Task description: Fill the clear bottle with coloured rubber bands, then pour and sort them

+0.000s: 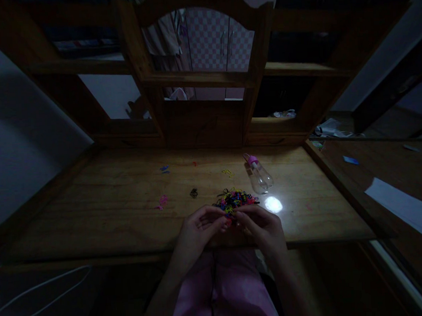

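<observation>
A pile of small colourful rubber bands [234,198] lies on the wooden desk [129,214] just beyond my hands. My left hand [200,227] and my right hand [260,226] meet at the desk's near edge, fingertips pinched together over something tiny and reddish between them. What exactly they pinch is too small and dark to name. A clear plastic bottle with a pink cap [257,174] lies on its side just right of the pile.
Small sorted clusters of bands lie on the desk: blue [164,169], pink [162,199], black [193,193], yellow [227,172]. A bright light spot [273,204] shines near the pile. Wooden shelving [200,78] rises at the back. Papers [404,209] lie at right.
</observation>
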`<control>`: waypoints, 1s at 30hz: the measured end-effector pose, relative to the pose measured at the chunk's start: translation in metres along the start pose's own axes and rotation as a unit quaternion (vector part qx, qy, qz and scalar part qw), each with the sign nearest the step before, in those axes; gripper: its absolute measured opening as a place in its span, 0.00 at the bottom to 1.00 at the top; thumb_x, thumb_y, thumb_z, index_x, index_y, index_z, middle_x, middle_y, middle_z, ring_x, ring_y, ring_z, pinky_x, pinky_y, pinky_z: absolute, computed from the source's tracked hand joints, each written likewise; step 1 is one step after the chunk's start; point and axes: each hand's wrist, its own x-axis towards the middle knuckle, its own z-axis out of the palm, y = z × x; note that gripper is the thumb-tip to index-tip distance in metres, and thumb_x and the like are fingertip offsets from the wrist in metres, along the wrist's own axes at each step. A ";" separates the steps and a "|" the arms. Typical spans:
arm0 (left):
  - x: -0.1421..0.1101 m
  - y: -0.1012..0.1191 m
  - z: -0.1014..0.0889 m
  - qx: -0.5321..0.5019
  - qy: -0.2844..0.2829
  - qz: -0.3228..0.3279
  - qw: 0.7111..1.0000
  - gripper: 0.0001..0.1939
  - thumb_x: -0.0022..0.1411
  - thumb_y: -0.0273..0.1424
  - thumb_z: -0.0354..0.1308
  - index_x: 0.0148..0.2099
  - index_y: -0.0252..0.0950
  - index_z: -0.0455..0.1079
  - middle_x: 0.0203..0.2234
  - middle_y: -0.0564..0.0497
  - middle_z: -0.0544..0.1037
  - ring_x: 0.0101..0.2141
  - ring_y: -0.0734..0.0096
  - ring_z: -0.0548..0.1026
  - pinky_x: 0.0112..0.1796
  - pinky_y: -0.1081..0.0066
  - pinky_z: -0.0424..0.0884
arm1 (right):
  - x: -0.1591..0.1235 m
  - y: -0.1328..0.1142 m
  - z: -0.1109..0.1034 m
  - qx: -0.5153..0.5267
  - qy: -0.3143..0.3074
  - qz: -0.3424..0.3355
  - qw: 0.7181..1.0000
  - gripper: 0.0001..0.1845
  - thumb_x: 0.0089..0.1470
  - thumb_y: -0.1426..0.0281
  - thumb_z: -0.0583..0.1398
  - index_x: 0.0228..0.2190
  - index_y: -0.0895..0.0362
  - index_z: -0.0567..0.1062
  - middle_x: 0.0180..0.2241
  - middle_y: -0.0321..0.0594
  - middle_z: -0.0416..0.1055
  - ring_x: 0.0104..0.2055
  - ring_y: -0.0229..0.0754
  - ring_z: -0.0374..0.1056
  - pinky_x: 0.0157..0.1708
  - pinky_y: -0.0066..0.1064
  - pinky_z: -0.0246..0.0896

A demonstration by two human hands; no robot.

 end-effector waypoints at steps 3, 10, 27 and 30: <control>0.015 0.009 -0.017 0.047 0.025 0.034 0.998 0.11 0.56 0.36 0.66 0.38 0.35 0.73 0.32 0.50 0.81 0.34 0.68 0.80 0.39 0.69 0.76 | 0.004 0.000 -0.006 0.026 0.034 0.015 0.999 0.07 0.51 0.64 0.67 0.33 0.53 0.81 0.31 0.37 0.79 0.32 0.40 0.75 0.32 0.28 0.69; 0.134 0.037 -0.094 0.338 0.099 0.178 0.919 0.07 0.57 0.33 0.61 0.37 0.35 0.76 0.31 0.50 0.81 0.33 0.69 0.77 0.37 0.72 0.71 | 0.003 0.006 -0.016 -0.004 0.074 -0.008 0.997 0.09 0.50 0.63 0.67 0.33 0.54 0.81 0.35 0.40 0.80 0.38 0.44 0.76 0.39 0.33 0.71; 0.092 0.036 -0.067 0.428 0.109 0.250 0.862 0.10 0.66 0.33 0.53 0.40 0.37 0.75 0.38 0.49 0.80 0.39 0.66 0.77 0.42 0.69 0.71 | 0.160 0.019 0.007 -0.288 -0.021 -0.157 0.944 0.06 0.50 0.75 0.63 0.32 0.56 0.80 0.33 0.43 0.80 0.36 0.46 0.77 0.36 0.34 0.70; 0.055 0.026 -0.044 0.419 0.057 0.243 0.873 0.10 0.67 0.33 0.53 0.39 0.39 0.75 0.37 0.51 0.79 0.38 0.68 0.77 0.41 0.69 0.71 | 0.163 0.018 0.006 -0.307 -0.017 -0.160 0.938 0.07 0.52 0.75 0.61 0.33 0.56 0.80 0.33 0.44 0.80 0.34 0.45 0.77 0.35 0.33 0.69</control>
